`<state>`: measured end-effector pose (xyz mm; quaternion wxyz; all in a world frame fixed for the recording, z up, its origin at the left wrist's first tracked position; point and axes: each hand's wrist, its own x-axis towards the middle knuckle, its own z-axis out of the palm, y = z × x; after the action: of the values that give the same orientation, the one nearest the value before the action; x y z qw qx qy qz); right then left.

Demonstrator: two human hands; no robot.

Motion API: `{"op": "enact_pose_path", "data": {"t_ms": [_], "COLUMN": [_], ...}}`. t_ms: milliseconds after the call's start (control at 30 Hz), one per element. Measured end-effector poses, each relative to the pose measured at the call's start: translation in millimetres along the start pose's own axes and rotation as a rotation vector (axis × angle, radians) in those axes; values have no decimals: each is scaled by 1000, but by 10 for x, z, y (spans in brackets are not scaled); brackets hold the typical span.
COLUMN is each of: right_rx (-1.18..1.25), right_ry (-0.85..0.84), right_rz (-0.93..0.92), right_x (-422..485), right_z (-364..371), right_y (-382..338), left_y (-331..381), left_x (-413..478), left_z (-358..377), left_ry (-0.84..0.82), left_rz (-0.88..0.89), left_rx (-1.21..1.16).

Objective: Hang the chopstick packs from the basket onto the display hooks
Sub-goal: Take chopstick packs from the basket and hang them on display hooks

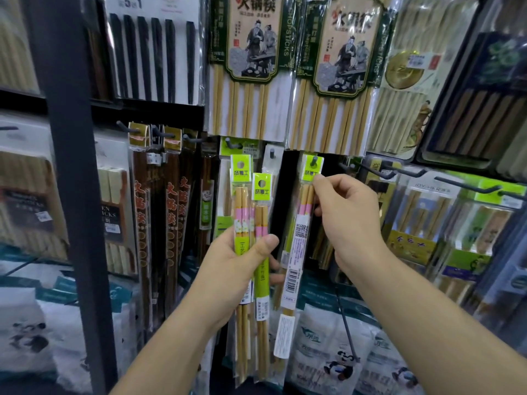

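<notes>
The left hand (228, 263) covers the middle of the chopstick packs (242, 195) it grips. Its fingers (275, 265) lie mostly behind them, and how many packs overlap there is unclear. The right hand (345, 220) hides its own fingertips against the hanging pack (299, 243). That pack's hook (314, 161) shows only as a dark stub. The large packs (248, 52) above are cut by the top edge. The barcode label's print is too small to read.

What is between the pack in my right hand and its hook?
Nothing visible. The tip of the hook already shows through the hole of the pack that the right hand pinches. The left hand holds the spare packs further left.
</notes>
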<state>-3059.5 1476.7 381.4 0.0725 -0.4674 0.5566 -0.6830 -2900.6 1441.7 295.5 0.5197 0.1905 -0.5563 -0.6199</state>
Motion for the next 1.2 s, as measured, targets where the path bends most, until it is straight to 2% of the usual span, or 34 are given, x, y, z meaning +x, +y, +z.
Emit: {"op": "enact_pose_path", "data": {"t_ms": [300,433,533,600,667,833,1067,1200], "right_rx": [-76,-39,14,25,36,21,89,115], "right_ry": [23,71,-63,-182,-233,-203,-74,-43], "right_rz": [-46,-72,-125,-114,-80,-53,-86,-53], "right_x": [-15,-147,-354,-466,-519,-460,-195,-90], "right_z": [-20,6,47,80,98,80,10,25], "right_y": [61,23,-27,-62,-100,-142,-228,-231], "left_y": [0,18,29,38,43,38,-35,-25], "left_x": [-1,-5,-23,-40,-50,-54,3,6], "left_z": [-10,25,53,81,107,106,90,67], "left_ry": [40,26,-9,-51,-82,-123,26,39], "left_rz": [16,20,37,40,34,40,88,104], "left_rx": [74,74,63,40,21,3,23,104]}}
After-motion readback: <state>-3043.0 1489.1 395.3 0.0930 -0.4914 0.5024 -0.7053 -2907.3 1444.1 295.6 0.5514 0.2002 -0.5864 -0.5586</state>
